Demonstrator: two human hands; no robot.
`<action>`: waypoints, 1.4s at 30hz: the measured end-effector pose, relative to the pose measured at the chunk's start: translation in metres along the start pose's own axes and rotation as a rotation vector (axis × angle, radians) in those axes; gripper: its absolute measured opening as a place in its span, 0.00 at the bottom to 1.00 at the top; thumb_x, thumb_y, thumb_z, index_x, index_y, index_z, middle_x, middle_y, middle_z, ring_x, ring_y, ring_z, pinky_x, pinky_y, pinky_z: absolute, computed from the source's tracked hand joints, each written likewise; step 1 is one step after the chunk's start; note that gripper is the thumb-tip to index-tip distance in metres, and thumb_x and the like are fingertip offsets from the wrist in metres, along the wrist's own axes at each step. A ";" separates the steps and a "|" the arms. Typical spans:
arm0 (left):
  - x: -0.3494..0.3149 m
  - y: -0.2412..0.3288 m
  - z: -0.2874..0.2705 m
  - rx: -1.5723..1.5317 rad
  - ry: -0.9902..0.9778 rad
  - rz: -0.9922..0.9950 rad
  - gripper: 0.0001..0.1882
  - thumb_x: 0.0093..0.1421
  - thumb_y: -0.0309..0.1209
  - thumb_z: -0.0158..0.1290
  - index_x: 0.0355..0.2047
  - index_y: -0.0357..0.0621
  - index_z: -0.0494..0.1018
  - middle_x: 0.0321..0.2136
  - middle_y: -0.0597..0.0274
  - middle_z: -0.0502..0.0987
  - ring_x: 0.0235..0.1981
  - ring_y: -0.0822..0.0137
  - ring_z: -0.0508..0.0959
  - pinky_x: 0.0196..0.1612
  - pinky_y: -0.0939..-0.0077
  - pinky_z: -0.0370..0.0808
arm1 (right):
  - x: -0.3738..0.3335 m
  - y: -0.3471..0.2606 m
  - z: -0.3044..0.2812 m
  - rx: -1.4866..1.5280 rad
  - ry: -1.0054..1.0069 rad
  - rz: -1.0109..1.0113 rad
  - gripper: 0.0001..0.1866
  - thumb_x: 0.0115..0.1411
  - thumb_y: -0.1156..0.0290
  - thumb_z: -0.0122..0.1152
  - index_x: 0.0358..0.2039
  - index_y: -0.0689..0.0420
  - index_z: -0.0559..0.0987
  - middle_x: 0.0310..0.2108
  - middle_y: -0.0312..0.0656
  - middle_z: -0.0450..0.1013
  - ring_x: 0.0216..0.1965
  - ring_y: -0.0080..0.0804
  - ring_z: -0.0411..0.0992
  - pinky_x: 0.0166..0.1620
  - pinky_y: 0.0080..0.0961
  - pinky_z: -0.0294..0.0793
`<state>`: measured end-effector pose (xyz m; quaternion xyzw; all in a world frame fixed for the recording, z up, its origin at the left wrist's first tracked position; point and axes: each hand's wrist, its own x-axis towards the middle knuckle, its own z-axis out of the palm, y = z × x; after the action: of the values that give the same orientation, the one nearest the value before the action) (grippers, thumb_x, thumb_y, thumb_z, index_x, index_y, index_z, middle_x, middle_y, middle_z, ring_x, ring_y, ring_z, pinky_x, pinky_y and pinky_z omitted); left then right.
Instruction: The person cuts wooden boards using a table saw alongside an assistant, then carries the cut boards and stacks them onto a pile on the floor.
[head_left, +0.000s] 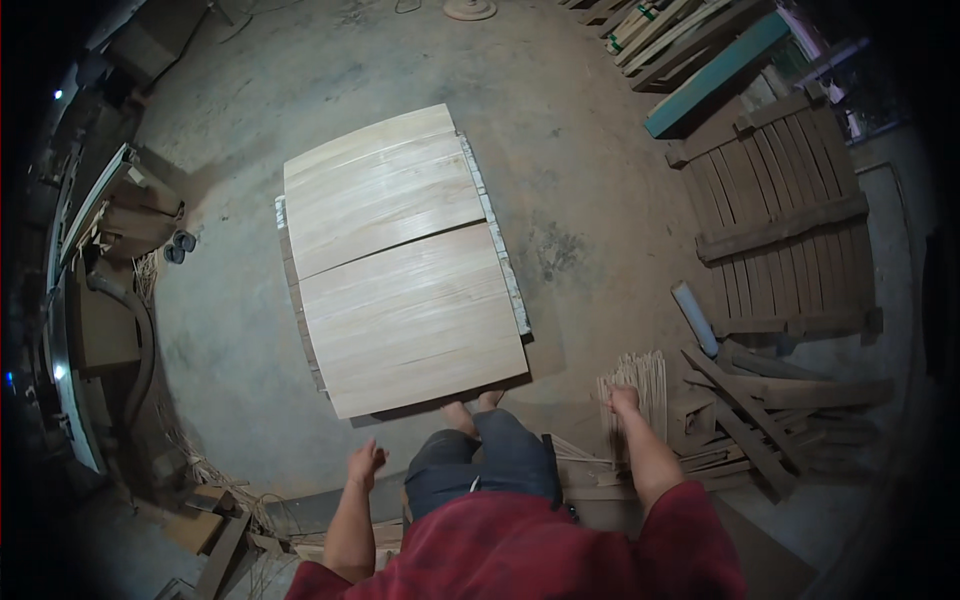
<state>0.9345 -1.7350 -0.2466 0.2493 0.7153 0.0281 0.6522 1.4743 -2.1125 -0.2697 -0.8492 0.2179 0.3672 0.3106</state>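
Two pale wooden panels, a far one (385,185) and a near one (415,315), lie flat with a narrow dark gap between them, just beyond my feet. They rest on a low support (500,245) whose pale and brown edges stick out at both sides. My left hand (367,463) hangs beside my left thigh, near the closest panel corner and apart from it; its fingers are loosely bent and hold nothing visible. My right hand (624,400) is closed, over or in front of a bundle of thin wooden sticks (652,385). Whether it grips any stick cannot be made out.
At the right lie a slatted wooden pallet (780,230), a pale tube (694,318) and a heap of scrap boards (760,440). Timber and a green beam (715,75) lie farther back. A machine with a hose (140,340) stands left; offcuts (215,530) lie behind my left hand.
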 end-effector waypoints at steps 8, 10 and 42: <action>-0.012 0.067 0.062 0.078 -0.075 0.220 0.20 0.68 0.44 0.55 0.34 0.35 0.77 0.27 0.57 0.81 0.29 0.65 0.82 0.33 0.74 0.78 | -0.050 0.134 -0.015 -0.285 -0.342 -0.021 0.15 0.67 0.59 0.54 0.30 0.57 0.79 0.21 0.40 0.74 0.22 0.34 0.72 0.27 0.35 0.72; 0.005 0.043 0.064 0.196 -0.062 0.251 0.22 0.67 0.46 0.56 0.32 0.35 0.79 0.25 0.56 0.83 0.26 0.66 0.83 0.34 0.72 0.80 | -0.088 0.135 0.002 -0.407 -0.343 0.066 0.15 0.68 0.61 0.52 0.36 0.58 0.81 0.28 0.44 0.75 0.29 0.34 0.75 0.33 0.37 0.74; -0.097 0.029 0.429 0.050 0.116 -0.072 0.23 0.64 0.43 0.61 0.40 0.29 0.75 0.25 0.56 0.79 0.25 0.61 0.82 0.23 0.72 0.76 | 0.237 -0.150 -0.267 -0.062 -0.476 0.184 0.21 0.71 0.57 0.52 0.49 0.65 0.72 0.42 0.52 0.76 0.42 0.49 0.80 0.43 0.46 0.83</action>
<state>1.3521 -1.8704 -0.2103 0.2375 0.7608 0.0013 0.6039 1.8450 -2.2226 -0.2511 -0.7247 0.2037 0.5898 0.2922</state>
